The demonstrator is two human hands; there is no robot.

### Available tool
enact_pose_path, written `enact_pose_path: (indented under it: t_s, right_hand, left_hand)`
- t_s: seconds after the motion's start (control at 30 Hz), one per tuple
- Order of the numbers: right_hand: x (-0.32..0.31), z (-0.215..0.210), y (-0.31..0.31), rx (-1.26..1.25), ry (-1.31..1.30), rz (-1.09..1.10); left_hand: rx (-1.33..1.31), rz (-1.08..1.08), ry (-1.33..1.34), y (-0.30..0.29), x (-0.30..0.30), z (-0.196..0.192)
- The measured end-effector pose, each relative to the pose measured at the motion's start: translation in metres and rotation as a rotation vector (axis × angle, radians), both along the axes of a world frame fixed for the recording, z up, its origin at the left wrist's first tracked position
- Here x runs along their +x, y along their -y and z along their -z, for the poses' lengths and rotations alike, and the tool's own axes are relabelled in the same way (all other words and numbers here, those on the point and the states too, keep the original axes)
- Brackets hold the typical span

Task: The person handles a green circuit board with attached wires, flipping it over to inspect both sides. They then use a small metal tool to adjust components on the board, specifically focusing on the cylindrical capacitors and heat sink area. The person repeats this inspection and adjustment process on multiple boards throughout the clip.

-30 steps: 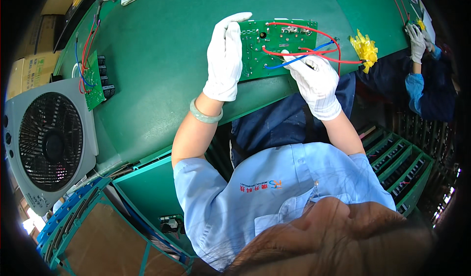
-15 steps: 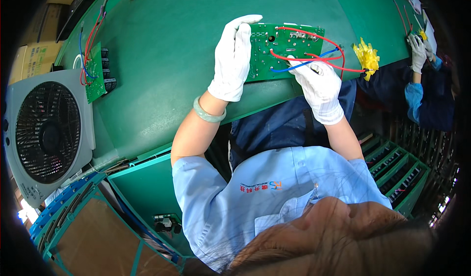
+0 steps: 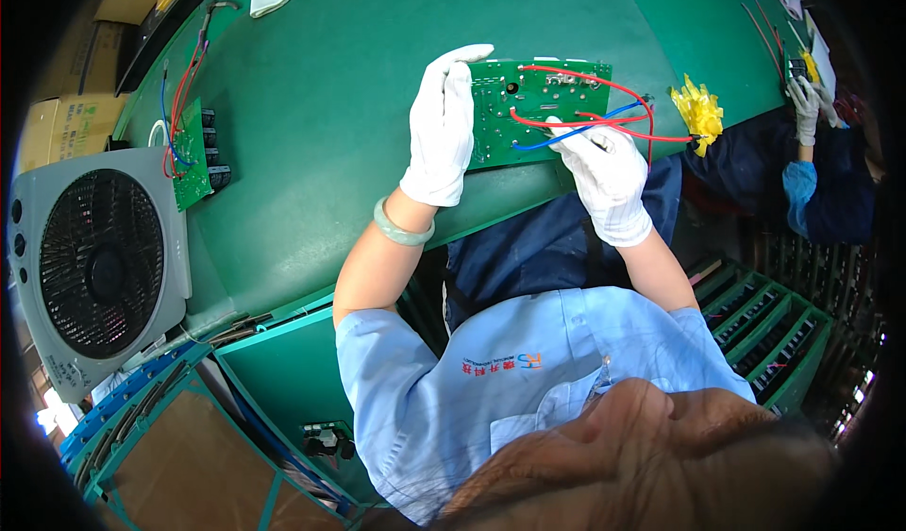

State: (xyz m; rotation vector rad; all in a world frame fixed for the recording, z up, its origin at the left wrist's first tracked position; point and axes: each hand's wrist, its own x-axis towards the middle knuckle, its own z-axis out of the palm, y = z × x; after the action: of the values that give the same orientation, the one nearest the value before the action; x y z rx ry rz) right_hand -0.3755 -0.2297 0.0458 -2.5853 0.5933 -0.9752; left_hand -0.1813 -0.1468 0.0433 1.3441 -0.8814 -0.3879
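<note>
One white-gloved right hand (image 3: 604,177) is bunching its fingers together beneath looped red and blue insulated wires (image 3: 670,139); cannot tell whether they are clamping one. A snagged loop could be straining the wire joints; slack support from the white-gloved left hand (image 3: 441,139) could be letting the green rectangular circuit board (image 3: 533,97) slip. Left fingers are lying together along the board's left edge, grip hidden. Board is sitting between both hands over the green tabletop (image 3: 330,106), right fingers overlapping its lower right part.
</note>
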Motion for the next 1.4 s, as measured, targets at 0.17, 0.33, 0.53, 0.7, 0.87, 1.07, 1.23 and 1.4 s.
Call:
enact_pose_path:
  t_s: [0.17, 0.33, 0.53, 0.7, 0.87, 1.07, 1.23, 1.4]
  right_hand:
    - [-0.001, -0.001, -0.004, 0.117, 0.045, -0.057]
    - [0.0, 0.005, -0.013, 0.058, 0.082, -0.042]
    - [0.004, 0.006, -0.02, 0.079, 0.08, -0.003]
    - [0.011, 0.0, -0.019, 0.009, 0.05, 0.005]
    - [0.011, -0.003, -0.021, 0.006, 0.052, 0.012]
    - [0.011, -0.012, -0.023, 0.146, -0.001, 0.001]
    - [0.006, -0.006, -0.028, 0.328, 0.001, -0.09]
    - [0.0, -0.006, -0.019, 0.196, -0.021, -0.079]
  left_hand:
    - [0.013, 0.016, -0.013, -0.001, 0.002, 0.001]
    - [-0.023, 0.002, -0.022, 0.001, 0.001, 0.003]
    - [0.004, -0.018, -0.164, 0.003, 0.005, 0.013]
    - [-0.06, -0.063, -0.247, 0.009, 0.006, 0.025]
    - [-0.004, -0.045, -0.258, 0.004, 0.004, 0.018]
    - [0.0, -0.077, -0.159, 0.003, 0.004, 0.018]
    - [-0.021, -0.05, -0.24, 0.003, 0.003, 0.016]
    - [0.051, -0.044, -0.179, 0.002, 0.004, 0.012]
